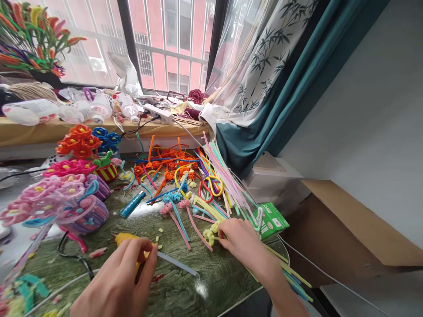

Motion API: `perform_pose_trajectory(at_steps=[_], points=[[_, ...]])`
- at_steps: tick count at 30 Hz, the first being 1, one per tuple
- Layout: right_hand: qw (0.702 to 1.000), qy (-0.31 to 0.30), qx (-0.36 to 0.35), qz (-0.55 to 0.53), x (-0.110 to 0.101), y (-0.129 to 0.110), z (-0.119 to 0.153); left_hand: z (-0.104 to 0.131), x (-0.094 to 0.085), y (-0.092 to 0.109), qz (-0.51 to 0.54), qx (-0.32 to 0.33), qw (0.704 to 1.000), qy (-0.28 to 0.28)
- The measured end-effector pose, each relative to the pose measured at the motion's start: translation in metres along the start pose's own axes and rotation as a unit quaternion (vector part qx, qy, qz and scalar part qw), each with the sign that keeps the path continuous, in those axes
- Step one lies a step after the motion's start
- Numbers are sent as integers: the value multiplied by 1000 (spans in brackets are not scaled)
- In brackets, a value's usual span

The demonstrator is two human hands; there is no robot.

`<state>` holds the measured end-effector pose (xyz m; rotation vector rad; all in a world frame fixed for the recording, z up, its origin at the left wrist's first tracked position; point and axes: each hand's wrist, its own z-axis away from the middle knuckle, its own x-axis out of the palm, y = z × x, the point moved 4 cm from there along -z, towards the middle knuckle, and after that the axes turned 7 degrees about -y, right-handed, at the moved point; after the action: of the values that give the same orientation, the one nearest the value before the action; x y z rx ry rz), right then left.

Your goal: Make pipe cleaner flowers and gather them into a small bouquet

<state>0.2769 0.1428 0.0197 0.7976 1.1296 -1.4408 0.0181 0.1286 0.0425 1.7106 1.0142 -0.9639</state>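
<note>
My left hand [120, 270] is closed round a yellow hot glue gun [124, 237], its nozzle pointing left. A translucent glue stick [178, 263] juts from the back of the gun toward the right. With the fingertips of my right hand [246, 244] I pinch a pale yellow pipe-cleaner flower [209, 234]; its stem is mostly hidden under the hand. Pink pipe-cleaner flowers [167, 208] with long stems lie just beyond, beside a light blue one [173, 197]. Small yellow scraps [161, 230] are on the green tabletop [198, 290] between my hands.
Scissors [214, 186] with red and yellow handles lie near a bundle of pipe cleaners [228, 180]. Orange flowers [172, 160] pile up behind. Finished flower pots [87, 215] stand left, near a blue lighter [132, 204]. A green box [272, 219] and an open carton [350, 229] are at right.
</note>
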Motion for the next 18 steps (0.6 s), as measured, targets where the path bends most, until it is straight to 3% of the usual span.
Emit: perform_pose_trajectory(at_steps=[5,10,14,18], points=[[981,111,-48,-151,-25,4,8,-39,-14,21,8,23,995,-99],[917,171,-145,-329,-49,-18,5,-67,-14,23,76,68,990,-102],[878,145,-199,-411,-51,-46,-15,-80,-16,28,254,107,958,-83],[857,96,-246,-443,-51,-73,-38,-88,-12,21,416,65,903,-83]])
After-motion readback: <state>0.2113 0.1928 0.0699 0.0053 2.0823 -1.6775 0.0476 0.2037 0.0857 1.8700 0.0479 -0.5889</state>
